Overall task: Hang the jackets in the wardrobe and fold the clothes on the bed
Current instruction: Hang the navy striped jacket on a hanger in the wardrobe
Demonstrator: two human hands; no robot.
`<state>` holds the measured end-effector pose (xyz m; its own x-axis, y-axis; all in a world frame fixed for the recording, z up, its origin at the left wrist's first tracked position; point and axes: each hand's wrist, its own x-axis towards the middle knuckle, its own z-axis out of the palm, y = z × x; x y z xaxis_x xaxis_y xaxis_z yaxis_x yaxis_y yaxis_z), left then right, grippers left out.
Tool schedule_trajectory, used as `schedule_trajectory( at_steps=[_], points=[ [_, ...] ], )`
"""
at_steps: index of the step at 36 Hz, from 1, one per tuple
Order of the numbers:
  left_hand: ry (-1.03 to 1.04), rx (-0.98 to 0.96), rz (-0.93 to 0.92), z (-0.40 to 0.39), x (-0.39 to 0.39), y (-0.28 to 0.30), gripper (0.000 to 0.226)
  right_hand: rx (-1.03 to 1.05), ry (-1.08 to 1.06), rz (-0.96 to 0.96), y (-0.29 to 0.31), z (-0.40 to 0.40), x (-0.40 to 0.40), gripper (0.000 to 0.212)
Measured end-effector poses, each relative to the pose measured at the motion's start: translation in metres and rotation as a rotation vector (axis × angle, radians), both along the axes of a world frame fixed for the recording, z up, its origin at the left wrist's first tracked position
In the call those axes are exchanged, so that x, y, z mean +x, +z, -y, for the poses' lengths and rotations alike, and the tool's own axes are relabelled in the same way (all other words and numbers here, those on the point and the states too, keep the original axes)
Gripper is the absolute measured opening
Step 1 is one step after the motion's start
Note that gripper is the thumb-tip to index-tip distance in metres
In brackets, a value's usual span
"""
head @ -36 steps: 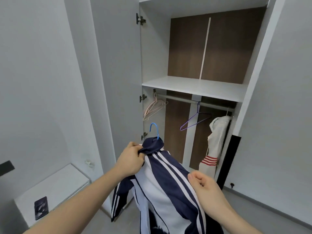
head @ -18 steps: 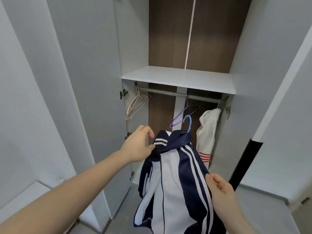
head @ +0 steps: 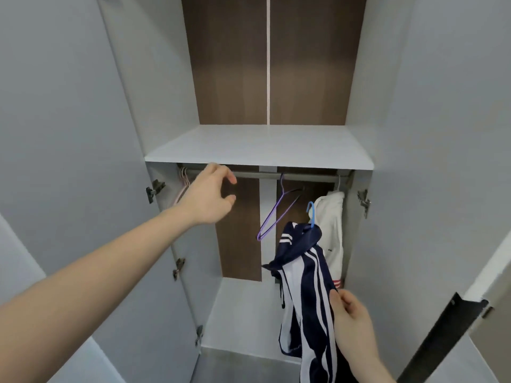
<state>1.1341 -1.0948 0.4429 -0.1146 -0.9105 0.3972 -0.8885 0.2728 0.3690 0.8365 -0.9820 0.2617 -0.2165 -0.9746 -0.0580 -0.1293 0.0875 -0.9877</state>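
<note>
A navy and white striped jacket (head: 307,277) hangs on a blue hanger (head: 311,212) below the wardrobe rail (head: 304,176); the hook is off the rail. My right hand (head: 349,310) grips the jacket's lower right side and holds it up. My left hand (head: 208,196) is raised near the rail's left part, fingers apart, holding nothing. A white jacket with red stripes (head: 331,230) hangs at the rail's right end. An empty purple hanger (head: 276,214) hangs mid-rail, and pink hangers (head: 184,186) at the far left.
The wardrobe stands open, with its left door (head: 83,161) swung wide and hinges along its edge. A white shelf (head: 260,145) sits above the rail. A dark strip (head: 439,335) leans at the lower right. The wardrobe floor (head: 243,313) is white.
My left hand let go of the jacket collar and rose toward the rail. The jacket moved right and into the wardrobe, held by my right hand. The view came closer.
</note>
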Motion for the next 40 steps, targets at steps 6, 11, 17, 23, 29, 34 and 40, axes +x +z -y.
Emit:
schedule_trajectory(
  at_steps=[6,11,17,23,29,34,40],
  points=[
    [-0.047,0.011,0.056,0.085,0.012,0.027,0.028,0.009,-0.103,-0.067,0.002,0.06,0.008,0.035],
    [-0.05,0.003,0.083,0.154,0.024,0.04,0.032,0.014,-0.214,-0.142,-0.001,0.112,0.019,0.04],
    [-0.11,0.061,0.111,0.226,0.041,0.042,0.043,0.035,-0.35,-0.149,-0.007,0.172,0.032,0.037],
    [-0.203,0.179,0.18,0.294,0.062,0.025,0.062,0.063,-0.479,-0.208,-0.013,0.226,0.046,0.036],
    [-0.287,0.27,0.195,0.329,0.064,0.0,0.068,0.058,-0.543,-0.276,-0.015,0.263,0.055,0.037],
    [-0.291,0.255,0.232,0.339,0.063,-0.004,0.068,0.056,-0.555,-0.268,-0.014,0.292,0.063,0.038],
    [-0.288,0.247,0.243,0.34,0.063,-0.004,0.068,0.065,-0.612,-0.286,-0.02,0.332,0.07,0.035]
  ],
)
